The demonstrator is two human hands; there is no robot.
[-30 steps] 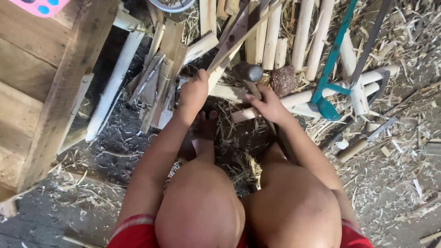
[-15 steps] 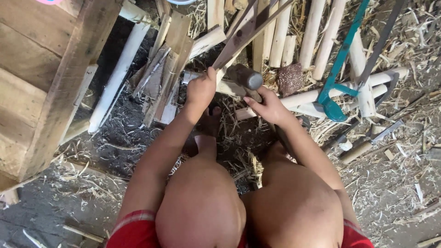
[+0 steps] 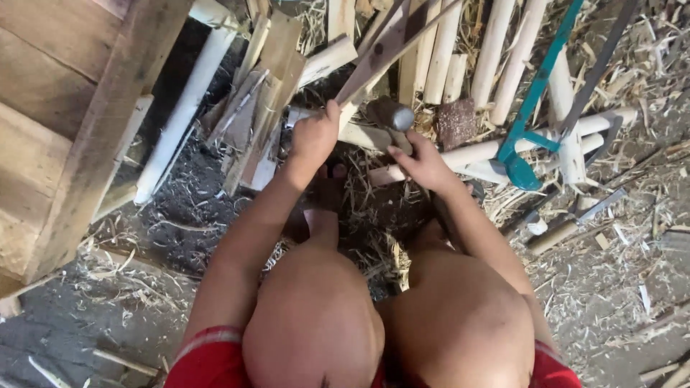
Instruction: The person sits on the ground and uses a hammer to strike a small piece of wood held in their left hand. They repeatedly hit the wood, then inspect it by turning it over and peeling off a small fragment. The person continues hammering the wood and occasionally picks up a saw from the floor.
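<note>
With left hand clamped on the wooden slat at upper centre and right hand gripping the hammer, a glancing blow risks struck fingers.

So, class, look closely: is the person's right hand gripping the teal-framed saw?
No: the right hand grips a hammer by its handle, while the teal-framed saw lies apart, untouched, over the pale wooden poles.
</note>
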